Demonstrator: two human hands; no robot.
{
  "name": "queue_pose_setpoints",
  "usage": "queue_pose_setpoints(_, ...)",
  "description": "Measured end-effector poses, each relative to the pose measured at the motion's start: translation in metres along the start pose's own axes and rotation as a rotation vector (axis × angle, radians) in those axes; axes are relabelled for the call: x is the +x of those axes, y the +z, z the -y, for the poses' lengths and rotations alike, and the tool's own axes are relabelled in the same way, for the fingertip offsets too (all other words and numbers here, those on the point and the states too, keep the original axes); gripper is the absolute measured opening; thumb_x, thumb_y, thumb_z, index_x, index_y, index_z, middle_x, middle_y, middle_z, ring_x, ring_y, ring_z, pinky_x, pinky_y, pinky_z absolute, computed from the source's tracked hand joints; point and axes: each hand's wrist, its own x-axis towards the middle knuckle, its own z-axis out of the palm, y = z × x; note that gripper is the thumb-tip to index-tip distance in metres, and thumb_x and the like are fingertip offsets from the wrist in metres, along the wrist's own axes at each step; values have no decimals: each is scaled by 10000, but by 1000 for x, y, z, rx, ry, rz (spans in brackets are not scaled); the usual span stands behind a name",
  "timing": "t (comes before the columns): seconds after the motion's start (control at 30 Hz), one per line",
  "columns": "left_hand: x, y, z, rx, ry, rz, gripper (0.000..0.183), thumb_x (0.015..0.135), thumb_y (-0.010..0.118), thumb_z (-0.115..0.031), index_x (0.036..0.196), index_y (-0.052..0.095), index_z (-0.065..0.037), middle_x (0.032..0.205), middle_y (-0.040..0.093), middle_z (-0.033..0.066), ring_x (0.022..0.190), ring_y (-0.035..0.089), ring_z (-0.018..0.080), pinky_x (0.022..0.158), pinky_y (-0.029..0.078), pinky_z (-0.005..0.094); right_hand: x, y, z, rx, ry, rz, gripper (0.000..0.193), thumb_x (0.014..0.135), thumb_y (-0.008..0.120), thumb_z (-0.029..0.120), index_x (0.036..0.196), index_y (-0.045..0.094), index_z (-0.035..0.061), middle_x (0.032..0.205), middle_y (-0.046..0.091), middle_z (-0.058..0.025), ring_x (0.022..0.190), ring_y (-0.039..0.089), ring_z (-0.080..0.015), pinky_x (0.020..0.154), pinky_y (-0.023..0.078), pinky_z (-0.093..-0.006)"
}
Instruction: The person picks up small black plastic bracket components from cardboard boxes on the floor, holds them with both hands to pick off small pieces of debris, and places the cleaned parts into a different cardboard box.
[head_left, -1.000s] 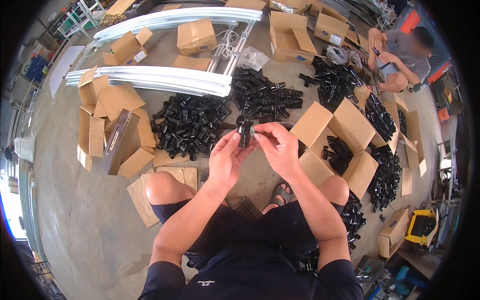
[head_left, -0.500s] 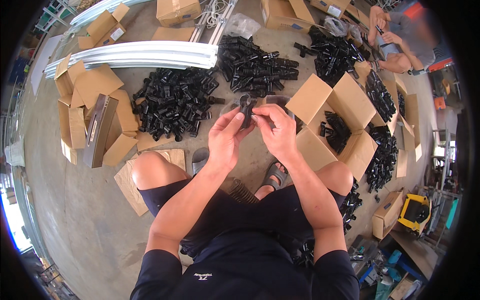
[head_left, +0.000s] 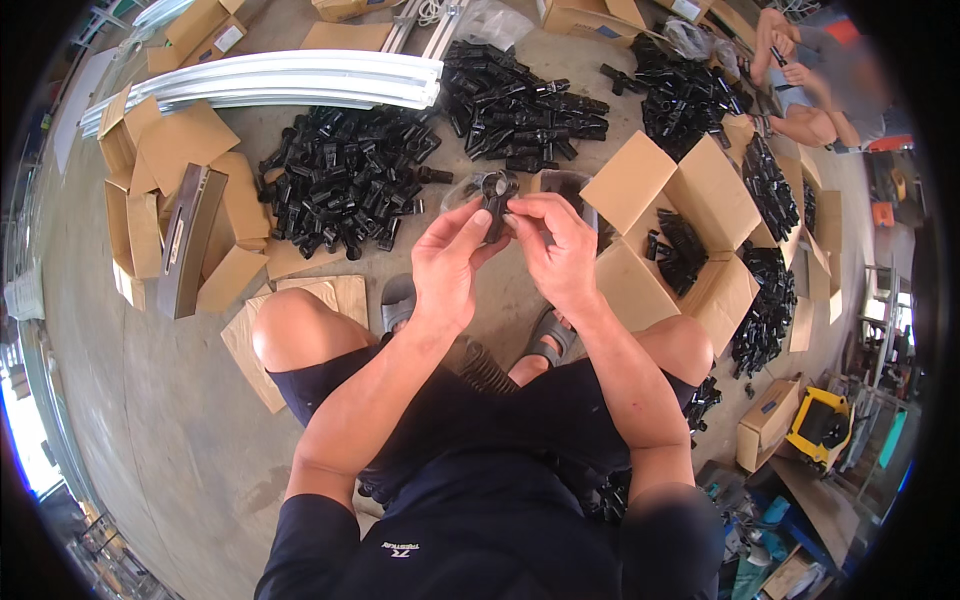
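Note:
A black pipe fitting [head_left: 496, 188] with a ring-shaped upper end is held upright between my two hands, above the floor between my knees. My left hand [head_left: 447, 262] grips it from the left, thumb along its side. From the other side, the thumb and fingertips of my right hand [head_left: 553, 248] pinch its lower part, and they may cover something small. Just beyond my hands lies a large pile of black fittings [head_left: 345, 185], with a second pile [head_left: 515, 110] farther off. To the right, an open cardboard box [head_left: 712, 205] contains several black fittings [head_left: 680, 252].
Long silvery metal profiles [head_left: 270, 92] lie beyond the piles. A brown metal channel [head_left: 190, 240] leans on an opened carton [head_left: 145, 235] at left. Another person [head_left: 815, 85] sits at far right, holding a dark tool. A yellow-framed item [head_left: 820, 425] stands at lower right.
The head view has shifted slightly, so the piles and boxes appear higher in it. Both hands keep hold of the black fitting, with only a slight change in the fingers.

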Motion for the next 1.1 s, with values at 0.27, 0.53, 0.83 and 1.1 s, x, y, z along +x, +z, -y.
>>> queue_pose_setpoints(0.27,-5,0,3,-38,-2,-54,235,984,688,-33,1204,680,50,1114,740,114,980,730,198,915,637,394,-2,4,-2,-83,15,25,123,905,763,26,1000,686,6,921,716,-140,745,724,-246,648,575,-319)
queue_pose_setpoints(0.53,-8,-1,6,-45,-14,-44,211,990,680,-22,1195,685,26,1127,734,102,999,726,188,909,646,387,-3,3,6,-198,-14,58,87,939,730,53,922,654,15,807,670,-136,657,662,-290,593,522,-359)
queue_pose_setpoints(0.83,-9,2,8,-51,-23,-54,215,977,708,-35,1183,692,24,1097,733,91,990,716,173,904,646,375,2,-9,6,-378,-26,164,203,1005,674,171,889,630,11,781,653,-140,641,635,-329,578,494,-379)
queue_pose_setpoints(1.1,-6,6,11,-63,-39,-18,205,989,685,-34,1183,690,32,1103,739,99,988,716,174,923,636,388,-3,-18,11,-427,8,222,104,995,654,116,958,631,22,834,672,-133,689,680,-332,613,526,-404)
